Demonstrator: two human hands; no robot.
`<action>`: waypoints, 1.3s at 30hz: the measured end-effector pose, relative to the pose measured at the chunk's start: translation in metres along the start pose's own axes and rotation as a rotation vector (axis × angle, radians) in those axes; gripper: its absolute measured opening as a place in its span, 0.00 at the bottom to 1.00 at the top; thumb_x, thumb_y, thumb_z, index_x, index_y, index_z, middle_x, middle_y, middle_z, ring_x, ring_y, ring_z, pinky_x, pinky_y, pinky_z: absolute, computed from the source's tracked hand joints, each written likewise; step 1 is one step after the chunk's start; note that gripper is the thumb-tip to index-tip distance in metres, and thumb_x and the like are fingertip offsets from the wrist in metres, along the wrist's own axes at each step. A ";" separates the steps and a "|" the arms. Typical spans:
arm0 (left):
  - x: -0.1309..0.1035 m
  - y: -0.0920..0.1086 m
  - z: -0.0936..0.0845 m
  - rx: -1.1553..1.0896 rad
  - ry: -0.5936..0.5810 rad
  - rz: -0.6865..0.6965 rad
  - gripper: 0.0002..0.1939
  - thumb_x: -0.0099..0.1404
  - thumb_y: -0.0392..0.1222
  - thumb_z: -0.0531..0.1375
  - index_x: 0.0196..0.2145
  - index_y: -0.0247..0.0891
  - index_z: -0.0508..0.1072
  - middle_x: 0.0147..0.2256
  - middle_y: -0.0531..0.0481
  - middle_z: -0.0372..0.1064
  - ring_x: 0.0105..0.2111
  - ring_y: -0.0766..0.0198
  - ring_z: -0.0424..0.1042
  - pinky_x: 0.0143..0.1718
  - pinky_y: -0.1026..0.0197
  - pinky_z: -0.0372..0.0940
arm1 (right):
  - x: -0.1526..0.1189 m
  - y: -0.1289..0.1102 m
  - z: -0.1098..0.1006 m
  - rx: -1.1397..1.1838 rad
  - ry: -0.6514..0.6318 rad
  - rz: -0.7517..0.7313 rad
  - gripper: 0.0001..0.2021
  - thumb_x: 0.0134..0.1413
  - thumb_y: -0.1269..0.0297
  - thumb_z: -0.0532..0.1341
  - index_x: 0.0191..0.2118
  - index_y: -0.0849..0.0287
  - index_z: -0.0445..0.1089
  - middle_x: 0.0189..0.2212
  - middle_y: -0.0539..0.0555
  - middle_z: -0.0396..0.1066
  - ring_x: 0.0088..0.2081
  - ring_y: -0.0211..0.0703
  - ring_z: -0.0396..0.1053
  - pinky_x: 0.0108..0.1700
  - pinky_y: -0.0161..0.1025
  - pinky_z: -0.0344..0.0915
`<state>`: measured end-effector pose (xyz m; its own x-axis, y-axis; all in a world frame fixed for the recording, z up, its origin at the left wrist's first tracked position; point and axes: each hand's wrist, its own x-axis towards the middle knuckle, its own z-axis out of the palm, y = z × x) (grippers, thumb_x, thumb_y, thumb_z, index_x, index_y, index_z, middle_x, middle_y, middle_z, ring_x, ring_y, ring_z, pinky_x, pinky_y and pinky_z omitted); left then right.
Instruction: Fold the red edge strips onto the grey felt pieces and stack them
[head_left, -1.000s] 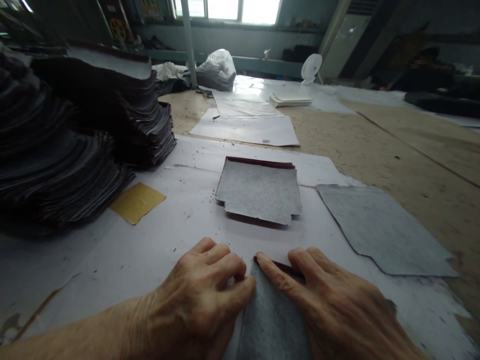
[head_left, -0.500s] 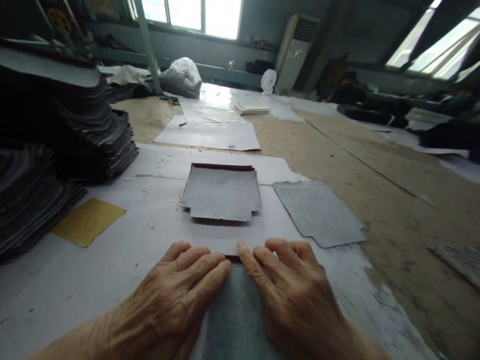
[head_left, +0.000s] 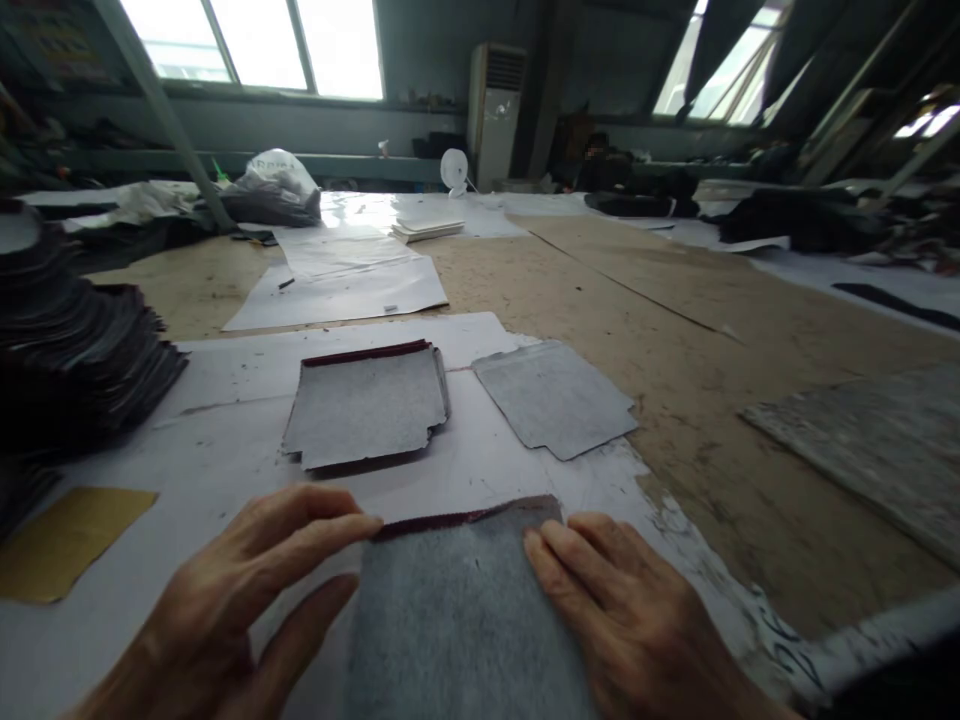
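Note:
A grey fabric piece (head_left: pixel 457 610) lies in front of me, its far edge turned over in a narrow maroon strip (head_left: pixel 427 524) at the left and raised toward the right corner. My left hand (head_left: pixel 255 590) has its thumb and fingers apart, with the index fingertip touching the left end of that strip. My right hand (head_left: pixel 630 610) bends its fingers together against the piece's right edge, near the far corner; its thumb is hidden. Just beyond is a small stack of similar grey pieces (head_left: pixel 367 405) with maroon folded edges. A single notched grey piece (head_left: pixel 555 400) rests to its right.
Tall piles of dark fabric pieces (head_left: pixel 82 350) stand at the left, near a yellow-brown card (head_left: pixel 75 540). White paper (head_left: pixel 225 400) covers this part of the table. Farther off are a white fan (head_left: pixel 454 170), a plastic bag (head_left: pixel 277 185) and a seated person (head_left: pixel 600 165).
My view has turned to the right. The left hand has come away from the middle of the far edge to its left corner, its fingers spreading. The right hand has shifted to the right edge.

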<state>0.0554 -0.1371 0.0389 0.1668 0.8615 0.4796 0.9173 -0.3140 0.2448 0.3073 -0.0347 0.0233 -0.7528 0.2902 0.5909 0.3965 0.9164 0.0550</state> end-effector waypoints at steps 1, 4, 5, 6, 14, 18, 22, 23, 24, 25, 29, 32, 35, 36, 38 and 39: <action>0.011 0.004 0.003 -0.026 0.016 0.020 0.15 0.62 0.38 0.54 0.47 0.40 0.67 0.43 0.46 0.63 0.39 0.62 0.67 0.35 0.62 0.67 | 0.001 -0.002 0.001 -0.008 0.003 0.012 0.19 0.49 0.81 0.45 0.38 0.67 0.71 0.34 0.57 0.71 0.38 0.46 0.64 0.38 0.42 0.64; 0.048 0.024 0.024 -0.098 0.015 0.055 0.13 0.60 0.35 0.54 0.43 0.38 0.68 0.38 0.46 0.66 0.35 0.60 0.67 0.34 0.55 0.67 | 0.000 -0.006 0.003 0.008 0.017 0.062 0.18 0.51 0.80 0.45 0.37 0.67 0.71 0.32 0.56 0.71 0.37 0.45 0.65 0.39 0.44 0.62; 0.059 0.031 0.034 -0.120 0.004 0.067 0.12 0.59 0.34 0.53 0.42 0.38 0.69 0.36 0.46 0.66 0.34 0.59 0.67 0.32 0.52 0.66 | -0.002 -0.006 0.003 0.023 0.031 0.077 0.18 0.52 0.80 0.45 0.37 0.67 0.71 0.32 0.56 0.71 0.36 0.45 0.65 0.39 0.44 0.62; 0.068 0.038 0.044 -0.138 -0.012 0.064 0.11 0.59 0.34 0.53 0.40 0.37 0.70 0.34 0.46 0.67 0.32 0.58 0.66 0.32 0.50 0.66 | -0.004 -0.006 0.002 0.036 0.045 0.088 0.18 0.53 0.79 0.45 0.37 0.67 0.71 0.32 0.57 0.72 0.37 0.45 0.65 0.40 0.44 0.62; 0.075 0.049 0.081 -0.204 0.053 0.100 0.12 0.57 0.27 0.53 0.36 0.36 0.71 0.29 0.47 0.66 0.28 0.62 0.64 0.29 0.55 0.63 | -0.022 -0.004 0.003 0.029 0.114 0.127 0.15 0.53 0.78 0.48 0.38 0.68 0.71 0.36 0.58 0.72 0.40 0.47 0.66 0.40 0.45 0.62; 0.073 0.050 0.080 -0.155 0.073 0.199 0.13 0.57 0.25 0.51 0.37 0.33 0.71 0.31 0.46 0.66 0.28 0.62 0.63 0.29 0.56 0.61 | -0.023 -0.005 0.006 -0.010 0.139 0.130 0.15 0.54 0.78 0.48 0.37 0.66 0.72 0.35 0.57 0.73 0.39 0.45 0.67 0.39 0.44 0.64; 0.075 0.052 0.080 -0.123 0.050 0.257 0.14 0.59 0.26 0.50 0.40 0.31 0.70 0.31 0.45 0.66 0.29 0.61 0.62 0.29 0.55 0.60 | -0.021 -0.006 0.008 -0.049 0.153 0.124 0.16 0.55 0.78 0.47 0.36 0.65 0.72 0.34 0.56 0.73 0.38 0.45 0.68 0.39 0.43 0.65; 0.075 0.052 0.080 -0.124 0.049 0.269 0.14 0.59 0.27 0.49 0.40 0.31 0.70 0.30 0.44 0.66 0.29 0.61 0.62 0.29 0.55 0.60 | -0.021 -0.006 0.008 -0.052 0.153 0.124 0.16 0.55 0.78 0.47 0.36 0.65 0.72 0.34 0.56 0.73 0.38 0.46 0.68 0.39 0.43 0.65; 0.076 0.053 0.081 -0.128 0.047 0.279 0.14 0.59 0.27 0.49 0.40 0.30 0.70 0.30 0.44 0.66 0.28 0.61 0.62 0.29 0.56 0.60 | -0.020 -0.006 0.008 -0.053 0.151 0.127 0.16 0.55 0.78 0.47 0.36 0.65 0.72 0.34 0.57 0.73 0.38 0.46 0.68 0.39 0.44 0.65; 0.077 0.053 0.081 -0.133 0.044 0.284 0.14 0.59 0.27 0.49 0.40 0.30 0.69 0.29 0.44 0.66 0.28 0.61 0.62 0.29 0.56 0.60 | -0.020 -0.006 0.008 -0.053 0.151 0.128 0.16 0.55 0.78 0.47 0.37 0.66 0.72 0.35 0.57 0.73 0.38 0.46 0.68 0.39 0.44 0.65; 0.076 0.052 0.081 -0.137 0.017 0.289 0.14 0.60 0.28 0.48 0.41 0.30 0.69 0.30 0.45 0.65 0.28 0.62 0.61 0.30 0.56 0.59 | -0.022 -0.006 0.007 -0.046 0.142 0.127 0.16 0.55 0.78 0.48 0.37 0.65 0.73 0.35 0.57 0.73 0.38 0.47 0.67 0.39 0.44 0.65; 0.076 0.052 0.081 -0.131 0.017 0.317 0.15 0.61 0.29 0.47 0.43 0.30 0.68 0.30 0.45 0.65 0.29 0.62 0.61 0.30 0.57 0.58 | -0.024 -0.006 0.007 -0.027 0.127 0.125 0.15 0.55 0.78 0.48 0.38 0.66 0.72 0.35 0.58 0.73 0.39 0.47 0.67 0.40 0.44 0.64; 0.077 0.052 0.080 -0.134 0.008 0.339 0.15 0.61 0.29 0.47 0.42 0.30 0.68 0.29 0.45 0.65 0.28 0.62 0.60 0.29 0.57 0.57 | -0.025 -0.007 0.008 -0.022 0.102 0.128 0.15 0.55 0.77 0.49 0.40 0.67 0.71 0.37 0.58 0.72 0.41 0.48 0.66 0.41 0.44 0.64; 0.077 0.053 0.080 -0.136 0.003 0.339 0.15 0.61 0.29 0.47 0.42 0.29 0.68 0.28 0.45 0.65 0.28 0.61 0.60 0.29 0.57 0.57 | -0.026 -0.007 0.009 -0.024 0.096 0.123 0.14 0.55 0.77 0.49 0.41 0.67 0.71 0.38 0.58 0.72 0.41 0.49 0.66 0.42 0.44 0.64; 0.078 0.053 0.080 -0.140 -0.005 0.338 0.15 0.62 0.29 0.46 0.42 0.29 0.68 0.28 0.45 0.65 0.28 0.61 0.60 0.29 0.57 0.57 | -0.026 -0.007 0.009 -0.025 0.100 0.124 0.15 0.55 0.77 0.48 0.41 0.67 0.71 0.38 0.58 0.72 0.42 0.49 0.66 0.42 0.45 0.64; 0.079 0.053 0.080 -0.137 -0.006 0.335 0.15 0.62 0.29 0.46 0.42 0.29 0.68 0.28 0.45 0.65 0.28 0.61 0.60 0.30 0.57 0.56 | -0.026 -0.006 0.009 -0.019 0.102 0.130 0.15 0.56 0.77 0.48 0.41 0.67 0.71 0.38 0.58 0.72 0.42 0.49 0.66 0.42 0.45 0.64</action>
<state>0.1465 -0.0541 0.0218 0.4528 0.7039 0.5472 0.7543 -0.6297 0.1859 0.3196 -0.0456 0.0004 -0.6379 0.3754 0.6724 0.4975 0.8674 -0.0124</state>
